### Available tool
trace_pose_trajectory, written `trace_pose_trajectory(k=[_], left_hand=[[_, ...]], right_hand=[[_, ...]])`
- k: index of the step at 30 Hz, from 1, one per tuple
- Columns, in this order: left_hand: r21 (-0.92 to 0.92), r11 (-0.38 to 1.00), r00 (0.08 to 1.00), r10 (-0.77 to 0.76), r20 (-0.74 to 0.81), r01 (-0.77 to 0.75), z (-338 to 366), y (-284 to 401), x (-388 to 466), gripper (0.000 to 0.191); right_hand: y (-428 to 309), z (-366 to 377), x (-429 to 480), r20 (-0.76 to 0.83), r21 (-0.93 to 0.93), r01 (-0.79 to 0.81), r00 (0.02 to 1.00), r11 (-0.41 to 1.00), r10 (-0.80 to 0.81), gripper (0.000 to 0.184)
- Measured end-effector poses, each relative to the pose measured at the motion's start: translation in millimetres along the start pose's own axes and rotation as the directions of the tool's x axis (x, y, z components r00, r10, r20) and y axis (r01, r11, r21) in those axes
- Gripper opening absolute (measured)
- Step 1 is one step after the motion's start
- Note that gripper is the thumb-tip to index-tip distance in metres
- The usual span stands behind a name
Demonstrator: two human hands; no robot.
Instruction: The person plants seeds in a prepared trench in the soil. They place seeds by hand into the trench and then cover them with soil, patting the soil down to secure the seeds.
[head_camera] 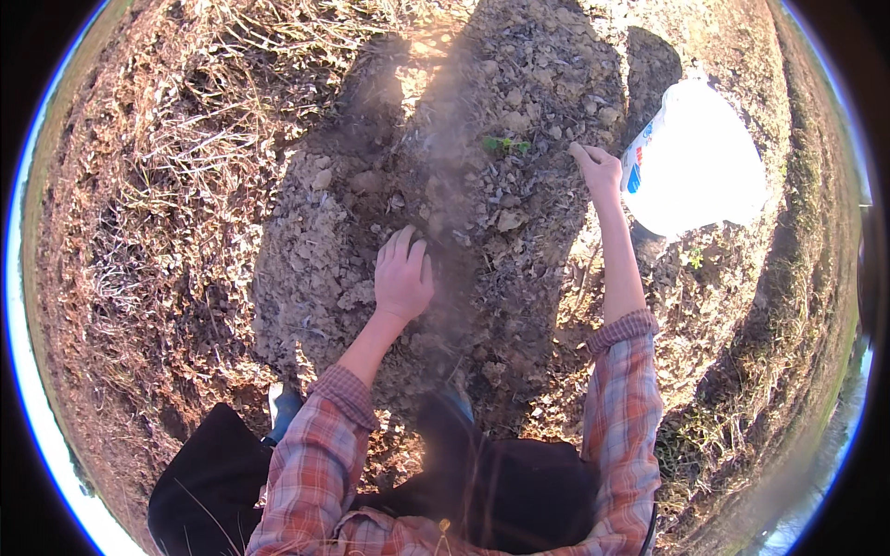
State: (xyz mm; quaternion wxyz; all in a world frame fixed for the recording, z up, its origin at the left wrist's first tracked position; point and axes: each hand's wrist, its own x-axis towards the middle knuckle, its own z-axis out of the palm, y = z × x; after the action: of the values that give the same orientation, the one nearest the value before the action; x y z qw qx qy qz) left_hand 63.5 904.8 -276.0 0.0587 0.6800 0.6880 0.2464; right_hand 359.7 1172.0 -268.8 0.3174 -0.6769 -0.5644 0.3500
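My left hand (403, 274) is over the loose, clumped soil (306, 236), its fingers bent down at the dirt; whether anything is under the fingertips is hidden. To the right and farther forward, my right hand (598, 167) has thumb and fingertips pinched together above the soil, and I cannot tell if something small is between them. Just right of that hand stands a white plastic sack or bucket (695, 160), overexposed by the sun, with blue and red print on its left side. A small green plant (506, 144) grows left of my right hand.
Dry stalks and leaf litter (188, 153) cover the ground at the left. Another small green plant (696, 258) grows below the white container. My shoe (284, 410) and dark-trousered legs are at the bottom. Dry grass (709, 445) lies at the lower right.
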Motion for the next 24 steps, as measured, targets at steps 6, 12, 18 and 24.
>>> trace_pose_trajectory(k=[6,12,18,24], left_hand=[[0.004,1.000,1.000,0.009,-0.008,-0.009,1.9,-1.1,-1.9,0.030],[-0.093,0.995,0.997,0.010,-0.073,-0.017,-10.9,26.4,17.5,0.034],[-0.794,0.480,0.927,-0.160,0.339,0.373,-5.2,109.8,49.1,0.037],[-0.665,0.522,0.804,-0.072,0.590,0.534,-1.4,103.0,41.7,0.020]], right_hand=[[3.9,-30.6,-18.1,0.078,0.566,-0.121,0.993,0.815,0.093,0.023],[-9.9,-45.2,-49.1,0.177,0.532,-0.186,0.978,0.826,0.106,0.019],[-24.8,-8.0,-136.3,0.387,0.614,-0.269,0.922,0.742,0.015,0.020],[-17.1,17.3,-202.0,0.283,0.585,-0.247,0.955,0.773,0.091,0.019]])
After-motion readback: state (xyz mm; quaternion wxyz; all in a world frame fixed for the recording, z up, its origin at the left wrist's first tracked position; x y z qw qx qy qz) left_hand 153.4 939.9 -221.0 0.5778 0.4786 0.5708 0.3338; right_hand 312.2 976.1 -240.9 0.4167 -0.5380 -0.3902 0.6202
